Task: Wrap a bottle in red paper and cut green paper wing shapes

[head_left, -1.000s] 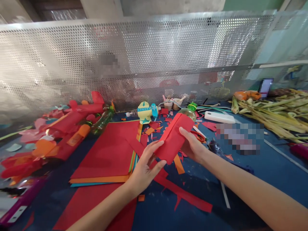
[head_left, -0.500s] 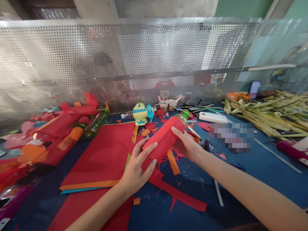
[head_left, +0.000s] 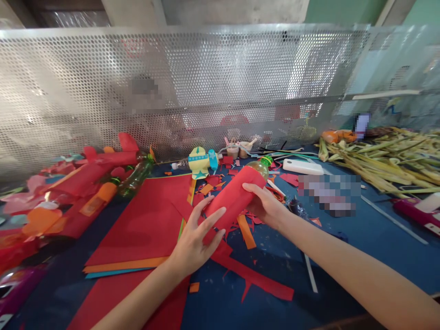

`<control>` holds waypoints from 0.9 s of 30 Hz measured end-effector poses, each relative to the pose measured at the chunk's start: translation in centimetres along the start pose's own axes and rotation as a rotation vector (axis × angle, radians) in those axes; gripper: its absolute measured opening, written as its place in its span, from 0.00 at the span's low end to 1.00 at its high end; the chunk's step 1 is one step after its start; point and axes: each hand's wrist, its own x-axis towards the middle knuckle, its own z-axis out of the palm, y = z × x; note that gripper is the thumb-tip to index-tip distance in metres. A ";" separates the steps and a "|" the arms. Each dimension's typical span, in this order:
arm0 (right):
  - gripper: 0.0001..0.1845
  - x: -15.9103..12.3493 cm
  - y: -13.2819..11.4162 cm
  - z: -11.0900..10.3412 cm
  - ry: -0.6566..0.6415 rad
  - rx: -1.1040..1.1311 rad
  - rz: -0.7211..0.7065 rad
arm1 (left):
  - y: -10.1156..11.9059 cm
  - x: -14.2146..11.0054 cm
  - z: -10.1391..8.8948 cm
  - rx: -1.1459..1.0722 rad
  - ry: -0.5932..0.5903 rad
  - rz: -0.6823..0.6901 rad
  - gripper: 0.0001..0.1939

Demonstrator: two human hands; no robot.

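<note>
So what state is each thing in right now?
Green-capped bottle, tilted, wrapped in red paper
Left hand, gripping the lower end
Right hand, gripping the upper end
Paper stack, flat, layered
Paper scraps, cut, scattered
Yellow-and-blue decorated bottle, lying down
Cups, upright
Long leaves, heaped

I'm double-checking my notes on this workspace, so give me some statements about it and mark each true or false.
The left hand and right hand both touch the red-wrapped bottle. True.
The bottle's cap is blue. False: the cap is green.
The top sheet of the paper stack is red. True.
The white oblong object is left of the stack. False: the white oblong object is right of it.
</note>
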 end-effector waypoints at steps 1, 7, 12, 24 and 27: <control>0.18 0.1 -0.1 0.0 -0.002 0.002 0.000 | -0.1 0.0 0.1 -0.023 0.027 -0.018 0.27; 0.16 0.2 -0.4 -0.2 -0.017 -0.012 -0.031 | -0.1 -0.1 0.7 -0.322 0.047 -0.275 0.34; 0.17 0.2 -0.2 -0.2 -0.045 -0.026 -0.047 | 0.3 0.5 0.3 -0.596 -0.038 -0.563 0.34; 0.21 0.3 -0.4 -0.6 -0.087 -0.128 -0.064 | -0.1 0.5 0.8 -0.627 -0.010 -0.584 0.33; 0.22 0.2 -1.3 -0.6 -0.026 -0.116 -0.108 | -0.6 1.1 -0.4 -0.639 -0.035 -0.540 0.36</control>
